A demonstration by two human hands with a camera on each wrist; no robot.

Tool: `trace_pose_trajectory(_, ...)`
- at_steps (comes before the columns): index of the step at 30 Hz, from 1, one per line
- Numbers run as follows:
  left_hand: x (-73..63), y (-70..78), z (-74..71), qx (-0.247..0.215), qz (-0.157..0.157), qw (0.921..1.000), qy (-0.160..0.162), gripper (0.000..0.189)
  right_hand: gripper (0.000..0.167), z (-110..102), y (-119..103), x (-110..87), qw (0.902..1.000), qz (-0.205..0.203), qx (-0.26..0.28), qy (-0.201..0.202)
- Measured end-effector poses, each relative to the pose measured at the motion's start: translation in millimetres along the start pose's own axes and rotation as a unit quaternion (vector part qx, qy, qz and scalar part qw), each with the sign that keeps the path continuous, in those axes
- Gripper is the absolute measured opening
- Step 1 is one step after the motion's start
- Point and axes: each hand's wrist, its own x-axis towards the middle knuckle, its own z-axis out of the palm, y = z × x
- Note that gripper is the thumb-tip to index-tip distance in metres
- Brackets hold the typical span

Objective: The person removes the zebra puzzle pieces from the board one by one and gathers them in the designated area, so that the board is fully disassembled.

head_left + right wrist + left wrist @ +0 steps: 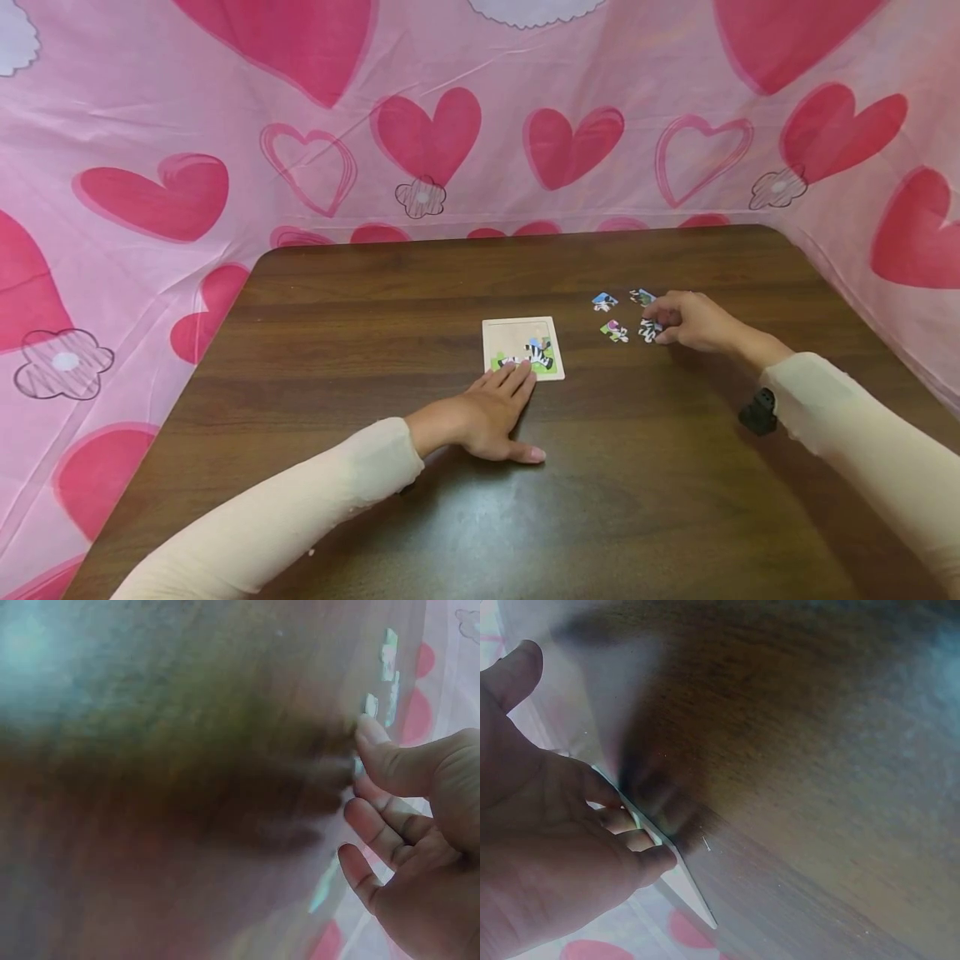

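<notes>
A square wooden puzzle board lies on the table, part of a zebra picture filling its lower right. My left hand rests flat, its straight fingertips over the board's near edge and the thumb spread on the tabletop. In the left wrist view, the fingers of that hand lie along the board's pale edge. To the right, my right hand pinches a black-and-white striped puzzle piece between thumb and curled fingers. In the right wrist view, that thumb and the fingers close around a thin pale edge.
Beside the right hand lie loose puzzle pieces: a blue one, a green and pink one and another at the back. The brown wooden table meets a pink heart-patterned cloth behind it.
</notes>
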Motion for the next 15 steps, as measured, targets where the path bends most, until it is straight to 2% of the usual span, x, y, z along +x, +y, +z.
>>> trace_pose_trajectory(4, -0.7, 0.0, -0.6, 0.001, 0.0, 1.0, 0.0, 0.104, 0.037, -5.6, -7.6, 4.8, 0.9997, -0.011, -0.006, 0.021)
trace_pose_trajectory(9, -0.9, -0.2, -1.1, -0.002, 0.001, 1.0, -0.001, 0.104, 0.032, -4.7, -26.6, 17.1, 0.9975, -0.048, 0.001, 0.052)
trace_pose_trajectory(12, -0.7, -0.3, -1.1, -0.004, 0.003, 1.0, -0.002, 0.104, 0.029, 1.4, -38.8, 25.4, 0.9964, -0.067, 0.013, 0.051)
trace_pose_trajectory(15, -0.4, -0.3, -1.1, -0.005, 0.003, 1.0, -0.001, 0.104, 0.029, 8.6, -49.4, 33.5, 0.9966, -0.071, 0.027, 0.034)
